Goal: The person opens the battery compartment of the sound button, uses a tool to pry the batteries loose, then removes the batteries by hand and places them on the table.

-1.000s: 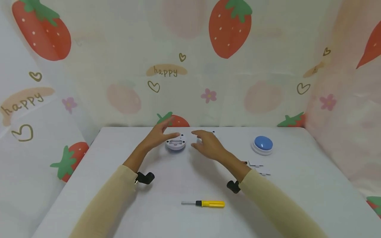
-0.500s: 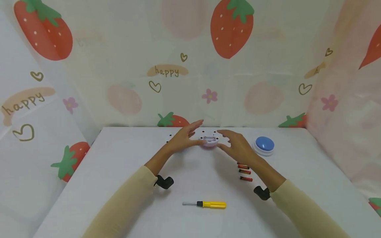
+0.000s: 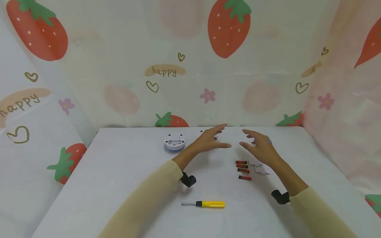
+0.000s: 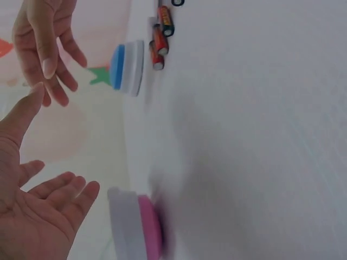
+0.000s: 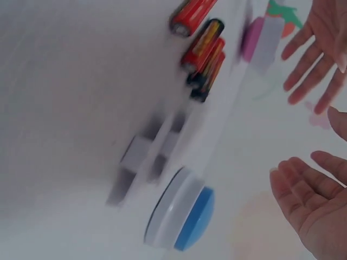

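My left hand [image 3: 208,139] hovers over the back of the table with fingers extended and thumb apart, holding nothing. Behind it, mostly hidden in the head view, a white push-button with a pink dome [image 4: 152,227] lies dome down. My right hand [image 3: 259,147] is held up across from it, fingers spread and gently bent, also holding nothing. It covers most of a blue-domed push-button [image 5: 181,211], which stands dome up on its white base. Left of my hands, another white push-button [image 3: 175,145] lies upside down, its battery slot facing up.
Several red-and-black batteries [image 3: 243,170] lie in a column below my right hand. Two small white covers [image 3: 262,170] lie beside them. A yellow-handled screwdriver [image 3: 212,204] lies near the front of the white table [image 3: 119,185]. Strawberry-printed cloth [image 3: 125,59] hangs behind.
Both hands have moved rightward, from around the left push-button, past the middle one, towards the blue one. The push-buttons, batteries and screwdriver stay where they were.
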Available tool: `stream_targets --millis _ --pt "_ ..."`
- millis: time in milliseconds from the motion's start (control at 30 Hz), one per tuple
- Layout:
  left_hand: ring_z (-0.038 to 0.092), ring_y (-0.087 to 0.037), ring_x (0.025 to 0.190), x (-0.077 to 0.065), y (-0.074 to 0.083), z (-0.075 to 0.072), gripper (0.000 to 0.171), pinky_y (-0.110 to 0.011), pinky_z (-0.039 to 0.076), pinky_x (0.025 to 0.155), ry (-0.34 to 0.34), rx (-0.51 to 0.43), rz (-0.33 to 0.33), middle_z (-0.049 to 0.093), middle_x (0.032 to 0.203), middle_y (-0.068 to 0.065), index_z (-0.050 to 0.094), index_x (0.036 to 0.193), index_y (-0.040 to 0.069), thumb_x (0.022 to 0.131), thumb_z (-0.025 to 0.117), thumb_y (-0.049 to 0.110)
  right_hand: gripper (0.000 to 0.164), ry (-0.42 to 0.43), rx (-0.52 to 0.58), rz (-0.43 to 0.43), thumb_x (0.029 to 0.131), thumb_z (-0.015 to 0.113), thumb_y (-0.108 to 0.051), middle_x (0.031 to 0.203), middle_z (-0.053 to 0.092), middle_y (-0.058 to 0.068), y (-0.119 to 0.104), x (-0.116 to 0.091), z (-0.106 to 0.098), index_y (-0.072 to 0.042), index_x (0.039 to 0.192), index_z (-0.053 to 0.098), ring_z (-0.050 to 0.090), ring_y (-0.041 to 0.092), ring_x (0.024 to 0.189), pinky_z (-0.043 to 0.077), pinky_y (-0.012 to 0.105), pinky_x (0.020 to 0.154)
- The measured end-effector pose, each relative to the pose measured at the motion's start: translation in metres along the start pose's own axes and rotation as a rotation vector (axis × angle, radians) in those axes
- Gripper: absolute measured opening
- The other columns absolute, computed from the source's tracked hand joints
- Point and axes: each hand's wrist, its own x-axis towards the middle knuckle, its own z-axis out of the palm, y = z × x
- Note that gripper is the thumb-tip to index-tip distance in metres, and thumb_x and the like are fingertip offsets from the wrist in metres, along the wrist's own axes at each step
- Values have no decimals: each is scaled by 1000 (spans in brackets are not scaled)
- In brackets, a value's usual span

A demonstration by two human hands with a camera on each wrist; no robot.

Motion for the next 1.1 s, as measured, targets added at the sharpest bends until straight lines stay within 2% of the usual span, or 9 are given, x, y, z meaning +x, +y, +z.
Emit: stream_targets --millis 200,400,567,767,933,1100 --pt "43 -24 143 22 4 23 88 -39 46 110 -42 -15 0 41 159 -10 35 159 16 87 82 36 58 46 -40 52 98 70 -21 133 60 30 25 -1 -13 2 147 48 63 48 111 54 60 91" --pt "47 -22 141 41 7 46 85 -36 45 110 -78 27 -32 43 158 -11 35 159 18 90 79 38 62 53 -36 146 97 71 -23 137 56 32 48 -4 -24 3 147 47 54 52 122 47 65 99" --pt "48 -21 140 54 15 66 83 -33 42 112 -111 64 -33 44 157 -9 34 159 16 91 78 34 71 10 -46 228 95 73 -26 146 46 33 64 -6 -28 7 149 41 48 53 129 44 66 102" --pt "48 -20 139 66 20 87 83 -28 39 113 -149 80 -36 44 158 -8 35 158 12 90 80 28 85 -77 -30 335 93 74 -24 151 35 38 77 -4 -28 12 153 26 40 54 135 39 65 107" --pt "45 -19 142 73 23 102 84 -31 37 116 -163 112 -79 44 158 -6 34 159 14 90 80 30 88 -98 4 340 91 76 -24 146 38 42 88 -1 -25 17 151 25 41 56 133 38 64 109" --pt "36 -18 147 76 25 111 91 -29 30 119 -192 156 -121 40 160 -7 28 161 12 90 80 34 88 -116 -34 316 89 78 -24 145 37 43 95 2 -24 22 146 30 38 56 135 34 64 112"
